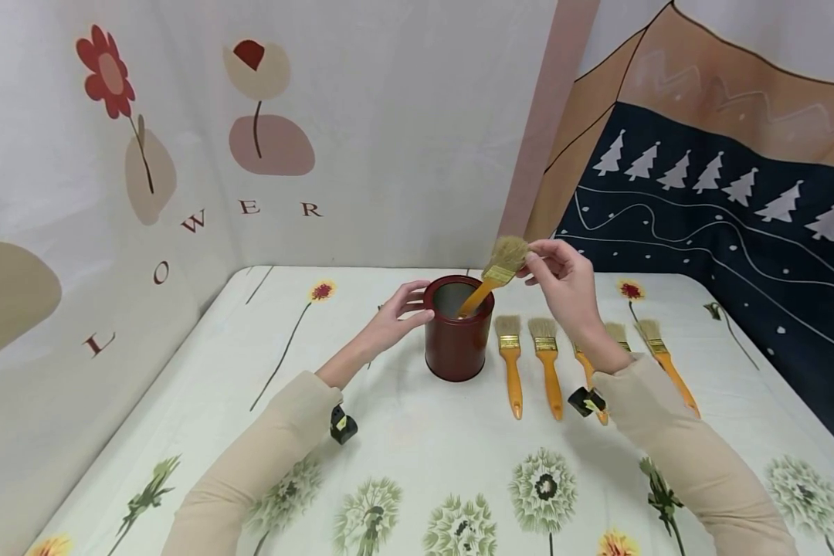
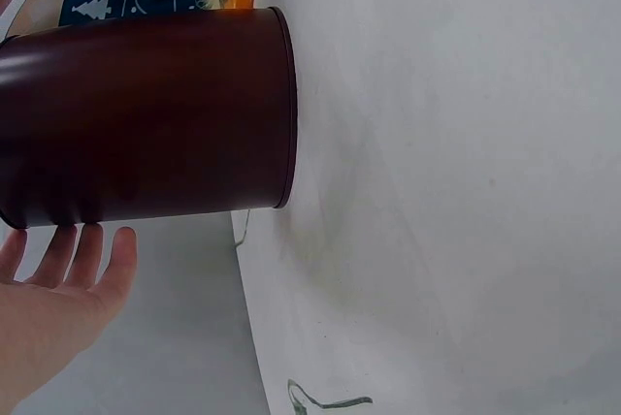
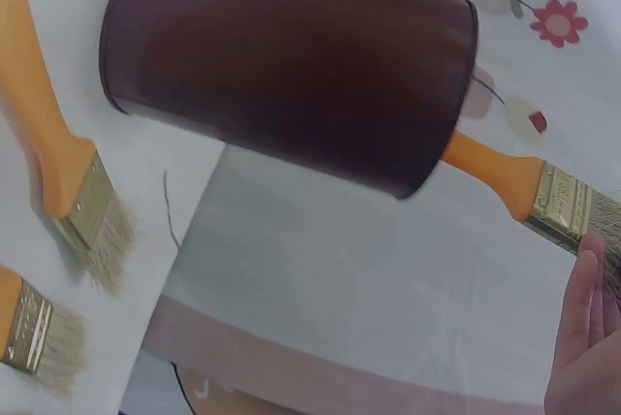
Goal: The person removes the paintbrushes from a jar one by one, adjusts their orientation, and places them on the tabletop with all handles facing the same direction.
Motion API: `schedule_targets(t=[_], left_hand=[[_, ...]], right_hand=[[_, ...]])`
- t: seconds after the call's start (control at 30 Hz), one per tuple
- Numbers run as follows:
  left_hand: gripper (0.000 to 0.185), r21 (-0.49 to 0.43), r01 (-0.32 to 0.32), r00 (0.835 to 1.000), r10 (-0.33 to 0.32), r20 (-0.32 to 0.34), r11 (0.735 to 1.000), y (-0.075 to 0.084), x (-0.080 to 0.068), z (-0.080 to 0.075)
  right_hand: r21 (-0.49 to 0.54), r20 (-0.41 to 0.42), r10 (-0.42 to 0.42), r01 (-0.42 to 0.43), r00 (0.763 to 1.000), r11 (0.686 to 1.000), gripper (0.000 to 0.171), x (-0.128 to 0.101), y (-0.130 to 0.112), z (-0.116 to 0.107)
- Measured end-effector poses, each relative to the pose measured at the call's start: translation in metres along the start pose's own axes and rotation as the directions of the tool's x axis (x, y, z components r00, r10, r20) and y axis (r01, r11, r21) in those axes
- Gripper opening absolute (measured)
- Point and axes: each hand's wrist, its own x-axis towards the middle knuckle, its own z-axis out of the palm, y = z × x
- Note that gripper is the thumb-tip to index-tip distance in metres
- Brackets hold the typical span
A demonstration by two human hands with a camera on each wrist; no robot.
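Observation:
A dark red can [image 1: 459, 328] stands upright on the flowered tablecloth, also seen in the wrist views [image 2: 146, 114] [image 3: 291, 66]. My left hand [image 1: 413, 305] rests with fairly straight fingers [image 2: 73, 260] against the can's left side near its rim. My right hand [image 1: 531, 262] pinches a paintbrush [image 1: 500, 266] at its bristle end, above and right of the can. The brush leans, and its orange handle [image 3: 495, 177] dips into the can's open top. The handle's lower end is hidden inside.
Several orange-handled brushes lie side by side on the table right of the can [image 1: 510, 363] [image 1: 547, 367] [image 1: 667, 363], partly under my right forearm; two show in the right wrist view [image 3: 68, 173] [image 3: 29, 328]. Printed cloth backdrops [image 1: 389, 131] close off the back and sides.

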Motion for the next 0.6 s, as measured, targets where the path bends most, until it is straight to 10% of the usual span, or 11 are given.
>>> schedule_targets(t=[0.6], left_hand=[[0.054, 0.001, 0.006, 1.000, -0.006, 0.001, 1.000, 0.000, 0.001, 0.001]], right_hand=[[0.218, -0.227, 0.059, -0.008, 0.972, 0.976, 0.012, 0.013, 0.008, -0.044]])
